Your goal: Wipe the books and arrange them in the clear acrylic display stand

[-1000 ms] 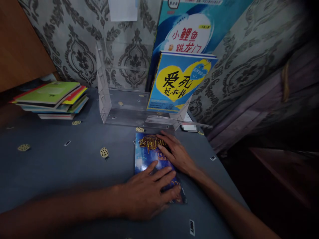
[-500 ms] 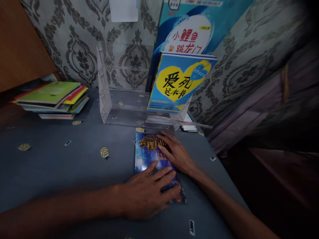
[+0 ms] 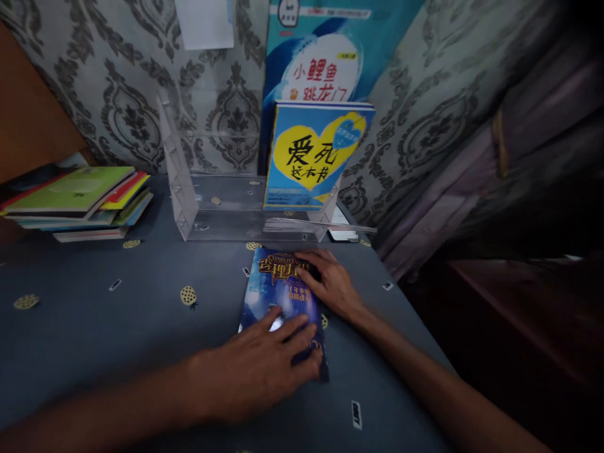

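A dark blue book (image 3: 280, 296) with gold lettering lies flat on the grey-blue tablecloth (image 3: 141, 321), its title upside down to me. My left hand (image 3: 264, 362) rests across its lower part with the fingers spread. At the upper right corner of the cover is my right hand (image 3: 330, 283), fingers apart and touching the edge. Beyond the book stands a clear acrylic rack (image 3: 182, 201). It holds a blue book with a yellow heart (image 3: 309, 154) and, behind that, a taller teal book (image 3: 325, 63).
A stack of books (image 3: 78, 195) with a green one on top sits at the back left. Patterned wallpaper (image 3: 231, 119) rises behind the rack. The table's right edge slopes away beside my right forearm, with a curtain (image 3: 443, 151) beyond it.
The view has shifted, so the rack and stack appear further left. The blue book has turned slightly under my hands, its lower end now angled differently. Both hands remain on it.
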`<state>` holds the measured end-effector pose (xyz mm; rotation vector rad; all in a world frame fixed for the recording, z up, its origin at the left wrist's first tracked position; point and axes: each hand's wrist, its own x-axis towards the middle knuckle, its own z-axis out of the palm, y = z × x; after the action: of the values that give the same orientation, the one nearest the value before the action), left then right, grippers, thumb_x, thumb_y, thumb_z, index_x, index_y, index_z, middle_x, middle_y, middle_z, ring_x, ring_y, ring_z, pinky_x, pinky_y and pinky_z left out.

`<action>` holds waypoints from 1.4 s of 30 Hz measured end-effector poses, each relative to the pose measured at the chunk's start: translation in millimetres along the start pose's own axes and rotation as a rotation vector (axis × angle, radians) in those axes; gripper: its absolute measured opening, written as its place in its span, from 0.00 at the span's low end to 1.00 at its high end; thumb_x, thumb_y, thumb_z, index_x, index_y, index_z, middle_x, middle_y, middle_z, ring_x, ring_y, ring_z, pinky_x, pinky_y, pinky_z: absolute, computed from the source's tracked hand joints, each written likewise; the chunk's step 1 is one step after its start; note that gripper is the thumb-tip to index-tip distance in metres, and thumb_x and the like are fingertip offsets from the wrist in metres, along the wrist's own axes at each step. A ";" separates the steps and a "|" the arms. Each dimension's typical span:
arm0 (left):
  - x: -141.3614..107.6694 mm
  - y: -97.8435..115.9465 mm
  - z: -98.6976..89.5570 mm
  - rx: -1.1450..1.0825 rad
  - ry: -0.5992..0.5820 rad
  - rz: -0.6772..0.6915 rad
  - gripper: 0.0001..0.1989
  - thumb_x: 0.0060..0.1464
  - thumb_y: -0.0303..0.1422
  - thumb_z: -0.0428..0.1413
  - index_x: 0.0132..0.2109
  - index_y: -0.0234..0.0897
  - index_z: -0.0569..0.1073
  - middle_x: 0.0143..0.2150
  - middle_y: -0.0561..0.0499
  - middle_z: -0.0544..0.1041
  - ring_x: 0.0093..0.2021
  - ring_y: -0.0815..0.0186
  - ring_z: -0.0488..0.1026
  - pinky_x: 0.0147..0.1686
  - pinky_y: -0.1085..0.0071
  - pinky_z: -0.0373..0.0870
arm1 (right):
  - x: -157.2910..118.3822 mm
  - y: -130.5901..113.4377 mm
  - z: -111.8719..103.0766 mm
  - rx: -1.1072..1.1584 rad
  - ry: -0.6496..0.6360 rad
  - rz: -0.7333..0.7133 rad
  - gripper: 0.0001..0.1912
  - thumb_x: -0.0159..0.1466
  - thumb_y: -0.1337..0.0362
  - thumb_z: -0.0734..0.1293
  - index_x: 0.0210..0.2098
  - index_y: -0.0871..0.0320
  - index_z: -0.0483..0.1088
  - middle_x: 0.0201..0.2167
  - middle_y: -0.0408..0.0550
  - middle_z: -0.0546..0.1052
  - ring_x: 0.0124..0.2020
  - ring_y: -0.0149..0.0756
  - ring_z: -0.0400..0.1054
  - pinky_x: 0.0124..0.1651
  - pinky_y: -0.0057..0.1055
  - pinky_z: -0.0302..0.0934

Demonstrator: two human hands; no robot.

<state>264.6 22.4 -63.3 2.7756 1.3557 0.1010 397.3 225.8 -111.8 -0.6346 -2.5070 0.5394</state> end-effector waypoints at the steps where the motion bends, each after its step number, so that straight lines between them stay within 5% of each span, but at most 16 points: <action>1: -0.3 2.0 -0.1 -0.006 -0.013 -0.010 0.27 0.63 0.26 0.51 0.67 0.29 0.59 0.70 0.34 0.63 0.72 0.48 0.56 0.67 0.45 0.57 | -0.5 -0.4 -1.3 0.006 0.001 0.005 0.19 0.69 0.57 0.62 0.53 0.57 0.75 0.49 0.56 0.78 0.51 0.49 0.71 0.56 0.51 0.67; 5: 0.3 8.3 6.1 -0.013 -0.047 -0.030 0.31 0.61 0.26 0.53 0.69 0.30 0.57 0.71 0.32 0.60 0.72 0.45 0.54 0.67 0.43 0.55 | -2.0 -0.5 -4.0 0.034 0.005 0.010 0.18 0.69 0.61 0.61 0.53 0.57 0.75 0.49 0.55 0.78 0.52 0.48 0.71 0.57 0.50 0.66; 9: 1.5 0.4 7.2 -0.085 -0.017 -0.043 0.26 0.66 0.33 0.51 0.69 0.40 0.58 0.71 0.41 0.62 0.72 0.53 0.55 0.69 0.50 0.53 | -5.4 2.1 -4.5 0.078 0.005 0.020 0.18 0.69 0.61 0.60 0.55 0.55 0.73 0.53 0.54 0.77 0.56 0.47 0.70 0.60 0.51 0.64; 12: 6.8 -22.3 3.9 -0.145 -0.014 -0.067 0.22 0.70 0.40 0.46 0.67 0.43 0.62 0.70 0.44 0.65 0.71 0.57 0.59 0.69 0.52 0.54 | -12.2 1.0 -8.4 0.068 0.024 0.065 0.19 0.69 0.62 0.60 0.55 0.58 0.72 0.56 0.58 0.74 0.59 0.48 0.68 0.62 0.50 0.63; 18: 20.4 -89.3 8.5 -0.066 -0.018 -0.455 0.27 0.70 0.43 0.45 0.69 0.34 0.59 0.74 0.34 0.55 0.74 0.49 0.50 0.68 0.46 0.54 | -43.0 -22.1 -24.4 0.064 0.049 0.162 0.18 0.71 0.58 0.59 0.56 0.57 0.71 0.45 0.55 0.75 0.48 0.46 0.72 0.53 0.46 0.68; 21: 20.9 -106.9 12.4 -0.071 0.001 -0.475 0.29 0.70 0.45 0.44 0.70 0.33 0.58 0.73 0.34 0.55 0.74 0.50 0.51 0.68 0.49 0.54 | -67.2 -40.0 -27.6 0.044 -0.016 0.165 0.21 0.71 0.51 0.60 0.58 0.54 0.69 0.45 0.54 0.76 0.47 0.48 0.72 0.51 0.50 0.69; 28: 17.1 -104.0 9.3 -0.009 0.025 -0.480 0.28 0.69 0.45 0.46 0.68 0.36 0.61 0.71 0.36 0.62 0.70 0.51 0.59 0.65 0.50 0.58 | -108.0 -52.5 -27.2 -0.070 -0.219 0.032 0.47 0.57 0.36 0.70 0.69 0.50 0.58 0.68 0.63 0.61 0.66 0.63 0.58 0.62 0.66 0.58; 35: 8.1 -92.6 -8.1 0.134 -0.002 -0.612 0.18 0.69 0.38 0.47 0.59 0.35 0.71 0.54 0.38 0.76 0.55 0.50 0.73 0.54 0.52 0.69 | -96.7 -31.5 -32.2 0.006 -0.311 -0.026 0.38 0.60 0.42 0.71 0.65 0.48 0.65 0.69 0.58 0.61 0.67 0.57 0.59 0.65 0.62 0.57; 42: -2.3 -104.4 -7.5 0.102 0.045 -0.661 0.16 0.69 0.33 0.44 0.53 0.37 0.73 0.45 0.43 0.75 0.47 0.56 0.74 0.44 0.61 0.73 | -86.9 -27.3 -47.4 0.087 -0.380 -0.048 0.35 0.62 0.44 0.70 0.65 0.48 0.65 0.70 0.56 0.60 0.70 0.53 0.56 0.66 0.60 0.59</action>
<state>180.5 84.9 -63.6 2.2473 2.2505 0.0650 481.1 169.7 -92.3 -0.4721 -2.8214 0.8106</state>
